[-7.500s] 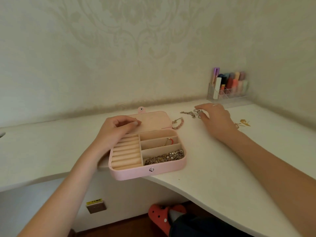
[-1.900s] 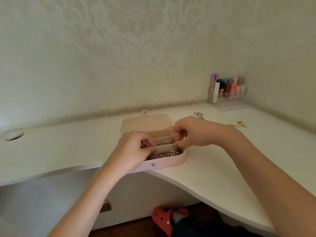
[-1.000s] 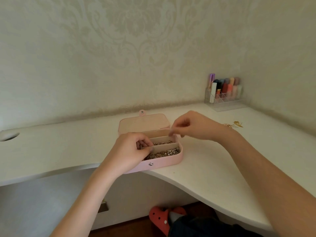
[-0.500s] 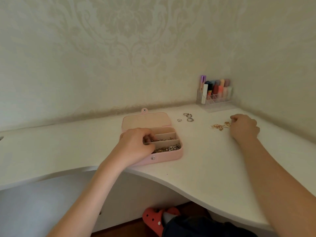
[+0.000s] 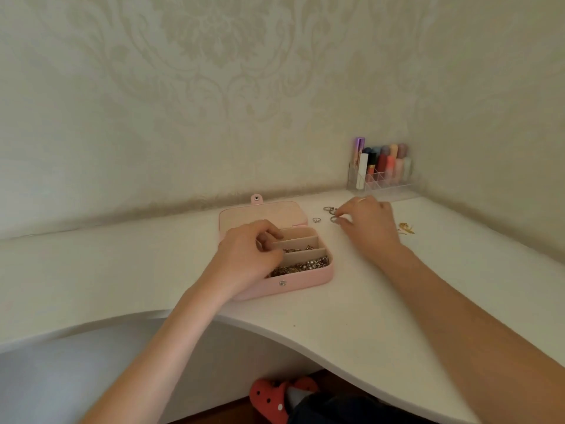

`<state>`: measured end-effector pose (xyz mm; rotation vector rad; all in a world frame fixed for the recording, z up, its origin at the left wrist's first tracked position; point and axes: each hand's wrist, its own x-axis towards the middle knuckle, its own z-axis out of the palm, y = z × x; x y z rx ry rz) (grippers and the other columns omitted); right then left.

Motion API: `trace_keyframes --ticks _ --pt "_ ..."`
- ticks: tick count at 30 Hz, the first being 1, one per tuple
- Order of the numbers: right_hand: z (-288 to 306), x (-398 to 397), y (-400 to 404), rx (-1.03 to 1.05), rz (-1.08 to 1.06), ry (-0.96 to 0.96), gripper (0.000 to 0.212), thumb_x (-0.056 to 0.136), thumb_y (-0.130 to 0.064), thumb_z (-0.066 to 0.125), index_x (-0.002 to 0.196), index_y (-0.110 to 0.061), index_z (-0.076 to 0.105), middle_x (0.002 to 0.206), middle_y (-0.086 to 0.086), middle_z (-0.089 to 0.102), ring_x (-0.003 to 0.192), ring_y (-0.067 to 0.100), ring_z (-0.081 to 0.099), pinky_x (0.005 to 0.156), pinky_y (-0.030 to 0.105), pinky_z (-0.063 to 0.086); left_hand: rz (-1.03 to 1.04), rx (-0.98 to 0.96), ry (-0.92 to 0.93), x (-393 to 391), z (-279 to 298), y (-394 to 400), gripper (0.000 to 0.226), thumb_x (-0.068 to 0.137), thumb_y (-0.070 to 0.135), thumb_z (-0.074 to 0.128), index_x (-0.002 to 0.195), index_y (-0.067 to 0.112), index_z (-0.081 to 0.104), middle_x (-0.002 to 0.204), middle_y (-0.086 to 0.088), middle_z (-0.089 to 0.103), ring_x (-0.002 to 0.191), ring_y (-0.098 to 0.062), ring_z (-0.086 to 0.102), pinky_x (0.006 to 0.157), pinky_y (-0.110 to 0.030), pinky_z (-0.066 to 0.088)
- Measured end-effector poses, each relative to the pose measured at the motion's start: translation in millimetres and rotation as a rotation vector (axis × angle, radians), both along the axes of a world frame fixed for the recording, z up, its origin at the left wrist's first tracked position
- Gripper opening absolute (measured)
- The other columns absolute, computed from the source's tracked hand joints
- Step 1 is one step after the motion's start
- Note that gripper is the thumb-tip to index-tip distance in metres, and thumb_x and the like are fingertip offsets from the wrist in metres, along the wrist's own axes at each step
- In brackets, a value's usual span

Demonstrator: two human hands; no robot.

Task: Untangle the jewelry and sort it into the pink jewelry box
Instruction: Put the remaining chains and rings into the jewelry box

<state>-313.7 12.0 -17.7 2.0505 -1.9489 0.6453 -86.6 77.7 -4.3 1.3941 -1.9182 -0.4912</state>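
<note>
Two hands are working at once, listed left to right. Left hand (image 5: 244,255) rests over the left part of the pink jewelry box (image 5: 301,278), same spot as half a second ago, fingers curled down into the ring-roll side with fingertips near the divider; cannot tell if they pinch anything, nothing visible in them. Box sits open on the white desk (image 5: 351,316), lid flat behind it, snap stud (image 5: 282,283) on the front wall. Front compartment holds a pile of chain jewelry (image 5: 301,267), middle compartment has a thinner chain (image 5: 298,249), back compartment looks bare. Main change: right hand (image 5: 370,224) has swung from the gold pieces at far right back toward the loose rings (image 5: 330,209) just behind and right of the box; it now sits on them with fingertips drawn together on a ring at the desk surface, apparently pinching it, grip too small to confirm. One small ring (image 5: 316,220) lies apart, between lid and hand. Gold tangle (image 5: 406,228) is left alone on the desk right of the wrist. Judgement: chains are already sorted, rings are the step in hand, gold pieces remain, so roughly past halfway. Clear organiser (image 5: 380,179) with coloured tubes stands in the corner. No brand, label or writing is readable anywhere.
</note>
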Motion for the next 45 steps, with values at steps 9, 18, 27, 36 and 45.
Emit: trace_keyframes --ticks 9,18,27,36,45 --pt "-12.2 14.8 -22.7 -0.009 0.039 0.045 0.019 0.093 -0.007 0.044 0.102 -0.014 0.058 0.098 0.005 0.065 0.098 0.026 0.052 0.082 0.035 0.035 0.232 -0.208 0.176 34.0 6.9 -87.1 0.006 0.081 0.014 0.060 0.083 0.013 0.065 0.071 0.005 0.060 0.069 -0.013 0.054 0.062 -0.015 0.041" --pt "8.9 43.5 4.9 -0.163 0.455 -0.490 0.012 0.087 -0.011 0.061 0.091 -0.021 0.056 0.084 -0.007 0.065 0.086 0.010 0.057 0.076 0.020 0.044 0.270 0.084 0.277 48.4 -18.2 -117.5 0.066 0.077 0.033 0.067 0.133 0.010 0.041 0.137 -0.012 0.044 0.127 -0.024 0.041 0.100 -0.029 0.032" --pt "20.1 59.2 21.9 0.031 0.538 -0.622 0.011 0.079 -0.017 0.074 0.084 -0.021 0.064 0.077 -0.014 0.071 0.083 -0.007 0.062 0.082 0.005 0.035 0.260 0.220 0.054 45.5 -16.2 -114.4 0.083 0.061 0.051 0.042 0.138 0.019 0.038 0.142 -0.010 0.044 0.134 -0.026 0.035 0.115 -0.045 0.014" --pt "-11.4 -8.1 -26.5 0.034 0.059 -0.208 0.043 0.099 -0.013 0.035 0.142 -0.019 0.039 0.145 0.007 0.043 0.134 0.026 0.036 0.105 0.037 0.031 0.168 0.227 0.469 54.3 -20.6 -120.9 0.071 0.069 0.024 0.081 0.128 0.021 0.042 0.114 -0.010 0.059 0.095 -0.023 0.062 0.076 -0.031 0.051" --pt "-14.0 1.5 -26.4 0.111 -0.114 0.026 0.028 0.099 -0.034 0.039 0.108 -0.021 0.063 0.116 0.001 0.063 0.126 0.022 0.040 0.113 0.053 0.004 0.171 0.186 0.699 54.4 -20.6 -119.9 0.066 0.067 0.010 0.082 0.121 0.021 0.046 0.108 -0.011 0.059 0.085 -0.020 0.061 0.066 -0.030 0.051"
